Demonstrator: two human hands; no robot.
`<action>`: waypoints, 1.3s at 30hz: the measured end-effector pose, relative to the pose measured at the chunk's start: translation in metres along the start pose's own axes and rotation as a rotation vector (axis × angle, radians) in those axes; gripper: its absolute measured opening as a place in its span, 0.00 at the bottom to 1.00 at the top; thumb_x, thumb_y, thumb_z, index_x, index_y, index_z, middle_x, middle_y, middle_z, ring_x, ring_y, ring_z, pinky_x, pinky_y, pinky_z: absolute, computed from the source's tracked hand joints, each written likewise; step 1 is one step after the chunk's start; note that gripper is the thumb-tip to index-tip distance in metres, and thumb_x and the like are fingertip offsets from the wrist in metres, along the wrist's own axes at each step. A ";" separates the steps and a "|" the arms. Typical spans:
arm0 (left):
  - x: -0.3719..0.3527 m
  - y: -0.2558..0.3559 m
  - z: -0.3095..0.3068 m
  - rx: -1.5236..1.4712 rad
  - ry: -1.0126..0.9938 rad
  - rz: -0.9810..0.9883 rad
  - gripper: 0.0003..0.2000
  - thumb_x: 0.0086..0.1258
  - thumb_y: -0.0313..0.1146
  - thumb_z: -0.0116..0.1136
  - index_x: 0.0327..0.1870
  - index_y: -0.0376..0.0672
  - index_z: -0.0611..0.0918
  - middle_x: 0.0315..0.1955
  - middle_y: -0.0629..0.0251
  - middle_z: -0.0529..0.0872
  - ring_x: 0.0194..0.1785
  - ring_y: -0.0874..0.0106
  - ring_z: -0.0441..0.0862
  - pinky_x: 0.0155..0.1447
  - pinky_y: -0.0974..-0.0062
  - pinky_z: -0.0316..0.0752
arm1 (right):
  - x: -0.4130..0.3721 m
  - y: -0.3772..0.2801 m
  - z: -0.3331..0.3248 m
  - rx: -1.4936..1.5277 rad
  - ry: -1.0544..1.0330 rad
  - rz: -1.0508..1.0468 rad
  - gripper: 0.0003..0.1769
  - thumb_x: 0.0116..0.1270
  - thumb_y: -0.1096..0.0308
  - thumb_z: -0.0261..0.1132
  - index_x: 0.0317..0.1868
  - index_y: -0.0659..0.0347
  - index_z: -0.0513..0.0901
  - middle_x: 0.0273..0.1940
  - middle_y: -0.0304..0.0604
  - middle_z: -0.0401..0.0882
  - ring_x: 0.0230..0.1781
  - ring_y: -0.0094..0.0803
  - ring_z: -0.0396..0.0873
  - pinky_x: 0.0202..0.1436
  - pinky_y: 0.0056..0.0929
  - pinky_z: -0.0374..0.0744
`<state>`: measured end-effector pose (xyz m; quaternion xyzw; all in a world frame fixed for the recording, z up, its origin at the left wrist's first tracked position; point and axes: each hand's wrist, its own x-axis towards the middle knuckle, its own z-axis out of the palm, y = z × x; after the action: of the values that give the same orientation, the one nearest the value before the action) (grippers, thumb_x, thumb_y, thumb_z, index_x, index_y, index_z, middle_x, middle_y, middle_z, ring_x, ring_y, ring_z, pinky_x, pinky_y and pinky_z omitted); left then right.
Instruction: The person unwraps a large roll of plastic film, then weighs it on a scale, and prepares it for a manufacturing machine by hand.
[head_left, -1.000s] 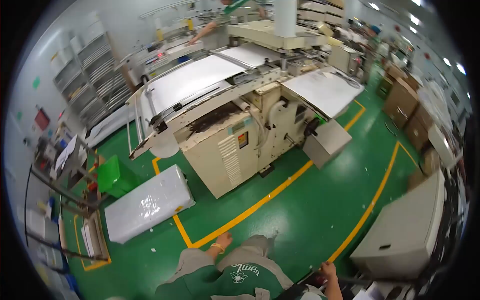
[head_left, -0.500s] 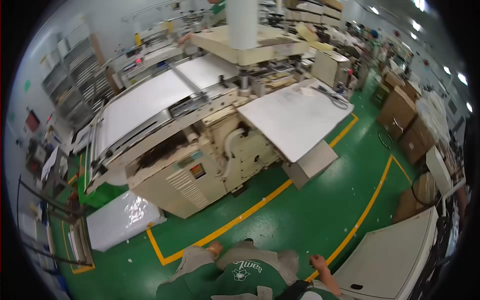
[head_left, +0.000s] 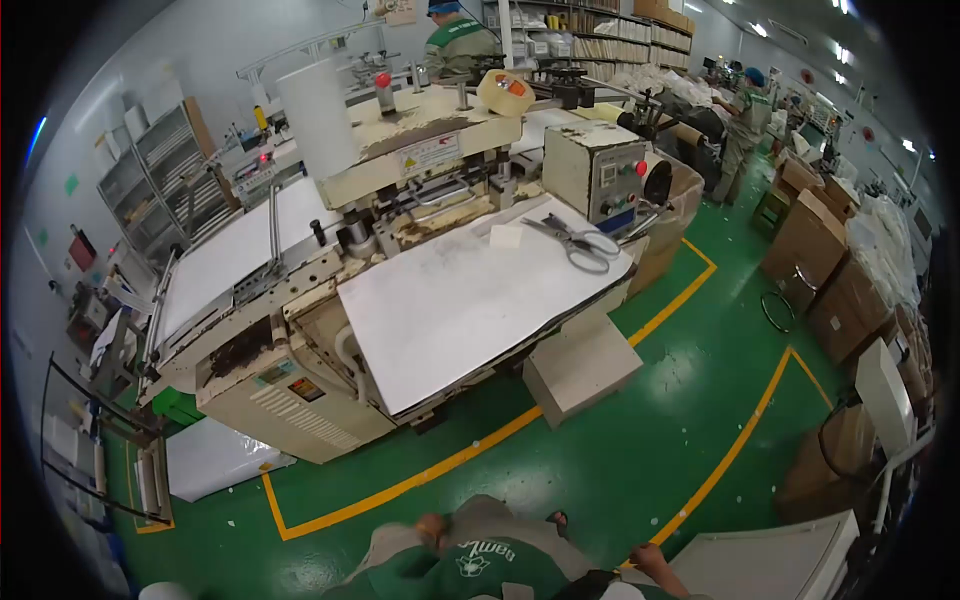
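My left hand [head_left: 431, 528] hangs low in front of my body, beside my green top; it is small and smeared, and its fingers do not show clearly. My right hand [head_left: 648, 557] is at my right side above the green floor, fingers curled in, with nothing seen in it. Both hands are apart from the machine. Ahead of me, large metal scissors [head_left: 588, 248] with grey handles lie on a white sheet-covered table [head_left: 450, 310]. A small pale piece [head_left: 506, 236] lies beside them.
A cream press machine [head_left: 400, 160] stands ahead, with a control box [head_left: 597, 170] and a roll of tape [head_left: 507, 92] on it. Beneath the table is a box [head_left: 580, 370]. Cartons [head_left: 808, 235] line the right; a pale panel [head_left: 765, 565] stands near my right hand. Co-workers [head_left: 745, 125] are farther off.
My view has shifted toward the machine's right end, so the table and scissors appear nearer and more central. A co-worker behind the machine is now visible. Both hands still hang low.
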<state>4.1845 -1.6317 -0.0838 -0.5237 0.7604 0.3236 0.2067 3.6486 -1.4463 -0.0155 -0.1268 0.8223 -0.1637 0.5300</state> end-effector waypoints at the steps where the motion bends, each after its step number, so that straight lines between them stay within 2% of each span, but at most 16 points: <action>1: -0.009 0.013 0.012 -0.117 -0.043 -0.061 0.16 0.55 0.45 0.51 0.37 0.43 0.82 0.37 0.50 0.81 0.41 0.57 0.79 0.47 0.63 0.72 | 0.017 -0.008 -0.015 -0.043 0.028 -0.003 0.15 0.56 0.64 0.58 0.39 0.68 0.76 0.28 0.44 0.80 0.26 0.32 0.80 0.28 0.33 0.80; 6: -0.014 0.046 0.046 -0.438 -0.143 -0.399 0.16 0.56 0.43 0.52 0.39 0.43 0.81 0.38 0.51 0.81 0.42 0.58 0.79 0.47 0.65 0.72 | 0.120 -0.031 -0.051 -0.069 -0.047 -0.056 0.14 0.54 0.64 0.58 0.34 0.67 0.79 0.25 0.45 0.79 0.24 0.33 0.79 0.25 0.31 0.78; 7: -0.009 0.049 0.044 -0.439 -0.164 -0.420 0.16 0.56 0.43 0.52 0.39 0.43 0.81 0.38 0.52 0.81 0.42 0.58 0.79 0.47 0.65 0.73 | 0.128 -0.051 -0.052 -0.290 -0.022 -0.128 0.16 0.53 0.62 0.58 0.34 0.68 0.80 0.26 0.46 0.80 0.22 0.34 0.79 0.26 0.30 0.77; 9: 0.010 0.054 0.041 -0.419 -0.188 -0.420 0.16 0.56 0.43 0.52 0.40 0.43 0.80 0.39 0.52 0.81 0.43 0.58 0.79 0.47 0.65 0.73 | 0.133 -0.095 -0.053 -0.576 -0.195 -0.406 0.16 0.52 0.61 0.58 0.35 0.65 0.81 0.29 0.47 0.81 0.28 0.35 0.80 0.35 0.29 0.77; 10: 0.025 0.058 0.036 -0.399 -0.193 -0.405 0.16 0.56 0.42 0.52 0.40 0.43 0.80 0.39 0.52 0.81 0.43 0.59 0.79 0.47 0.66 0.73 | 0.116 -0.145 -0.057 -0.579 -0.219 -0.288 0.16 0.52 0.61 0.58 0.36 0.64 0.81 0.30 0.47 0.81 0.30 0.37 0.80 0.38 0.30 0.77; 13: 0.088 0.079 0.020 -0.206 -0.186 -0.218 0.15 0.56 0.41 0.53 0.41 0.43 0.80 0.40 0.53 0.81 0.43 0.59 0.79 0.47 0.66 0.73 | 0.138 -0.205 -0.088 -0.755 -0.060 -0.574 0.14 0.52 0.61 0.58 0.33 0.62 0.81 0.29 0.47 0.81 0.31 0.38 0.80 0.37 0.32 0.77; 16: 0.161 0.124 -0.028 0.078 0.054 -0.011 0.15 0.57 0.41 0.53 0.42 0.43 0.80 0.40 0.54 0.81 0.44 0.60 0.79 0.47 0.67 0.73 | 0.156 -0.256 -0.112 -0.486 0.180 -0.624 0.13 0.53 0.62 0.58 0.34 0.64 0.81 0.28 0.47 0.81 0.30 0.34 0.80 0.35 0.30 0.77; 18: 0.161 0.170 -0.091 -0.648 0.540 -0.150 0.16 0.58 0.41 0.54 0.44 0.41 0.78 0.39 0.52 0.81 0.43 0.60 0.79 0.47 0.68 0.73 | 0.174 -0.274 -0.122 -0.322 0.096 -0.506 0.13 0.55 0.64 0.59 0.36 0.65 0.80 0.28 0.45 0.80 0.28 0.29 0.79 0.29 0.27 0.77; 20: 0.148 0.214 -0.165 -0.904 0.636 -0.240 0.16 0.60 0.39 0.53 0.45 0.40 0.78 0.38 0.53 0.82 0.43 0.60 0.79 0.46 0.69 0.73 | 0.192 -0.302 -0.132 -0.128 -0.031 -0.492 0.12 0.57 0.65 0.59 0.38 0.65 0.78 0.25 0.40 0.78 0.24 0.25 0.77 0.26 0.27 0.76; 23: 0.154 0.225 -0.184 -1.019 0.771 -0.263 0.17 0.60 0.39 0.53 0.46 0.38 0.77 0.37 0.53 0.82 0.43 0.60 0.79 0.47 0.69 0.73 | 0.261 -0.382 -0.157 -0.251 0.138 -0.923 0.09 0.59 0.67 0.58 0.36 0.64 0.76 0.24 0.38 0.74 0.21 0.22 0.70 0.23 0.23 0.70; 26: 0.143 0.230 -0.133 -0.990 1.041 -0.508 0.15 0.58 0.38 0.54 0.41 0.37 0.79 0.33 0.53 0.82 0.38 0.63 0.80 0.43 0.72 0.73 | 0.263 -0.529 -0.179 -0.025 0.189 -1.142 0.13 0.64 0.63 0.55 0.40 0.65 0.74 0.25 0.35 0.71 0.24 0.22 0.67 0.28 0.22 0.69; 28: 0.116 0.248 -0.078 -1.097 0.973 -0.823 0.16 0.56 0.38 0.53 0.42 0.37 0.79 0.36 0.51 0.82 0.42 0.56 0.79 0.49 0.66 0.72 | 0.192 -0.622 -0.184 0.229 0.076 -1.273 0.18 0.66 0.60 0.53 0.48 0.65 0.72 0.40 0.41 0.73 0.38 0.26 0.70 0.42 0.21 0.69; 30: 0.098 0.266 0.008 -1.194 0.791 -1.063 0.15 0.54 0.36 0.50 0.37 0.36 0.80 0.35 0.47 0.81 0.39 0.52 0.79 0.40 0.63 0.72 | 0.155 -0.691 -0.182 0.413 0.021 -1.338 0.19 0.67 0.61 0.53 0.52 0.65 0.71 0.49 0.44 0.72 0.51 0.30 0.70 0.54 0.24 0.67; 31: 0.067 0.325 -0.012 -1.107 0.903 -1.144 0.15 0.54 0.35 0.48 0.38 0.37 0.80 0.32 0.47 0.82 0.34 0.50 0.79 0.36 0.61 0.71 | 0.148 -0.717 -0.179 0.393 0.008 -1.413 0.21 0.68 0.59 0.52 0.54 0.65 0.69 0.52 0.44 0.70 0.54 0.31 0.67 0.57 0.26 0.64; 35: 0.056 0.411 0.067 -1.189 0.461 -1.257 0.15 0.54 0.36 0.49 0.38 0.38 0.80 0.33 0.48 0.82 0.36 0.51 0.79 0.39 0.61 0.71 | 0.126 -0.772 -0.154 0.408 -0.157 -1.481 0.28 0.69 0.50 0.46 0.61 0.62 0.63 0.62 0.45 0.60 0.64 0.34 0.56 0.64 0.28 0.56; 39: 0.078 0.458 0.083 -1.303 0.444 -1.250 0.15 0.54 0.37 0.50 0.38 0.39 0.81 0.34 0.49 0.82 0.38 0.52 0.79 0.41 0.62 0.72 | 0.147 -0.783 -0.131 0.381 -0.220 -1.408 0.33 0.68 0.47 0.44 0.65 0.62 0.55 0.65 0.46 0.55 0.66 0.35 0.52 0.66 0.28 0.51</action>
<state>3.7279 -1.5143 -0.0673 -0.9010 0.0303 0.4090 -0.1417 3.4971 -2.2006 0.2290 -0.5460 0.4456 -0.5914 0.3919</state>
